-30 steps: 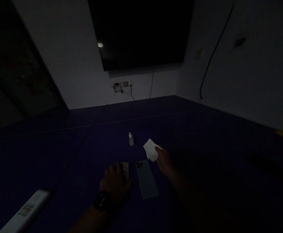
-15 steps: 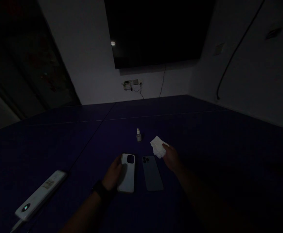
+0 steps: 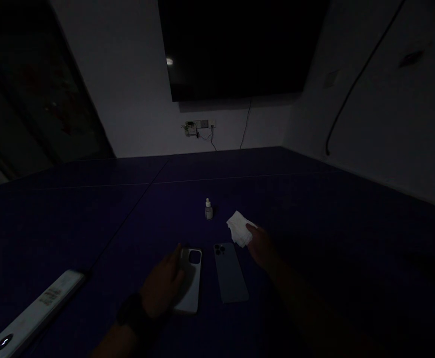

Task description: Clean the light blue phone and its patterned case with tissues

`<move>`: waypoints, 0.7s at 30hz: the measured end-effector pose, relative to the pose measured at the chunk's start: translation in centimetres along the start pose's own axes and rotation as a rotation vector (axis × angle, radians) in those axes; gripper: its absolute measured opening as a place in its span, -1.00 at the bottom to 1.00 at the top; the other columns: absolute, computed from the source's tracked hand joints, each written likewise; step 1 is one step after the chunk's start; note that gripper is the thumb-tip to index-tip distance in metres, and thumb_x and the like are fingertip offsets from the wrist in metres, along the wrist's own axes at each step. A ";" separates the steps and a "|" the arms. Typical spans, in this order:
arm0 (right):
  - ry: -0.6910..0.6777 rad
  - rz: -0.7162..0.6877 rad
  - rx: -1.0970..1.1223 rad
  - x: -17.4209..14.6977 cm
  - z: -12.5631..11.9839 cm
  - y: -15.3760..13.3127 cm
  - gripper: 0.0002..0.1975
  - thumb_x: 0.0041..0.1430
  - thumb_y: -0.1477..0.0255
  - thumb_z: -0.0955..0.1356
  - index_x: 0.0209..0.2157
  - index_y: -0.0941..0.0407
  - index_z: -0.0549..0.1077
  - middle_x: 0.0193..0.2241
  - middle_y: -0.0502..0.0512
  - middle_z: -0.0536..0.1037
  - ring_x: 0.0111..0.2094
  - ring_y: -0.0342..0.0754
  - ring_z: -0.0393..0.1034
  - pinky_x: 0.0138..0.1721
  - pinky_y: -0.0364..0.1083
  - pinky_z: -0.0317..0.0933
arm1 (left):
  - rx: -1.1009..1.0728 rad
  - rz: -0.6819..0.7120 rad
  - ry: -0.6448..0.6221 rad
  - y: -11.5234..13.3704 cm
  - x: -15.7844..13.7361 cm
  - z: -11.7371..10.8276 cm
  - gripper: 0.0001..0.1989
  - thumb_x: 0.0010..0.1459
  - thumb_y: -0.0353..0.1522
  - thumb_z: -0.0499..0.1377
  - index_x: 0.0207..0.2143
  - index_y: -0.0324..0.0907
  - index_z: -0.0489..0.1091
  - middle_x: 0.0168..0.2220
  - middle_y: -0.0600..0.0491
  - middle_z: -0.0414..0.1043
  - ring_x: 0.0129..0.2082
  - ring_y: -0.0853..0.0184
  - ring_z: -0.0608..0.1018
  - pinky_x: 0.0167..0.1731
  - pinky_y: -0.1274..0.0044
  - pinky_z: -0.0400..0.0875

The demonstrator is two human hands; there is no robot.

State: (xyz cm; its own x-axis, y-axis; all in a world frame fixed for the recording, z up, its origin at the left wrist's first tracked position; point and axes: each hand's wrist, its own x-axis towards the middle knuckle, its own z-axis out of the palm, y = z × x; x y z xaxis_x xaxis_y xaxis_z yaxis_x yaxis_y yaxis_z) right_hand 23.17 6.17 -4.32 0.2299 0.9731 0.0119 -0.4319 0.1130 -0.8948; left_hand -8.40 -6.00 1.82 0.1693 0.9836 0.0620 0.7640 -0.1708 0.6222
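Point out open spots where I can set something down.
Bare surface lies between the bottle and the back wall, and between the white bar and the left hand. Crowded: the phone case touching that hand, the phone beside it, the wipe in the right hand. Farther right is too dark to judge.

Dark purple surface point(image 3: 288, 199) with a phone point(image 3: 231, 276); left of the phone, a case point(image 3: 192, 288), then a long white device point(image 3: 34, 314); beyond it, a dropper bottle point(image 3: 209, 213).
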 end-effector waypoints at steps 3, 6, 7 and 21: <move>0.008 0.040 -0.052 0.0 -0.7 -0.1 -0.69 0.38 0.30 0.37 0.08 0.11 0.44 0.06 0.18 0.48 -0.03 0.05 0.47 -0.04 0.10 0.43 | 0.133 -0.014 -0.073 0.7 -0.1 -1.1 -0.42 0.31 -0.23 0.01 0.37 0.05 0.15 0.15 -0.08 0.50 0.04 0.02 0.60 0.03 0.22 0.45; -0.001 0.070 -0.094 0.2 -0.9 -0.3 -0.77 0.38 0.33 0.37 0.00 0.11 0.48 0.02 0.16 0.51 -0.08 0.01 0.48 -0.08 0.05 0.45 | 0.133 0.067 -0.117 1.0 -0.1 -2.5 -0.49 0.35 -0.15 0.02 0.32 0.06 0.25 0.22 -0.06 0.43 0.07 0.06 0.58 0.04 0.29 0.47; -0.004 0.076 -0.102 0.3 -1.0 -0.4 -0.77 0.37 0.34 0.38 -0.01 0.12 0.48 0.01 0.15 0.51 -0.09 0.01 0.48 -0.08 0.05 0.45 | 0.125 0.104 -0.154 0.9 -0.1 -3.0 -0.46 0.34 -0.08 0.05 0.33 0.05 0.24 0.25 -0.07 0.39 0.09 0.05 0.56 0.05 0.30 0.47; -0.008 -0.006 -0.165 -0.1 -1.2 -0.9 -0.77 0.36 0.32 0.39 -0.03 0.12 0.50 0.01 0.16 0.53 -0.06 0.02 0.48 -0.04 0.08 0.43 | 0.221 0.414 -0.249 -3.7 1.3 -1.4 0.64 -0.48 0.26 0.44 0.48 -0.08 -0.40 0.39 -0.35 0.04 0.30 -0.36 0.20 0.24 -0.11 0.06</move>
State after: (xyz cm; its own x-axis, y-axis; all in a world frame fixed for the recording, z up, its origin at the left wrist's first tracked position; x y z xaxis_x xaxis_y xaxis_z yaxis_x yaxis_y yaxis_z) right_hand 24.53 5.71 -4.07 0.2246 0.9742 0.0209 -0.2807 0.0852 -0.9560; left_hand -11.85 -4.01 0.71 0.6065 0.7925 0.0637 0.7103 -0.5761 0.4044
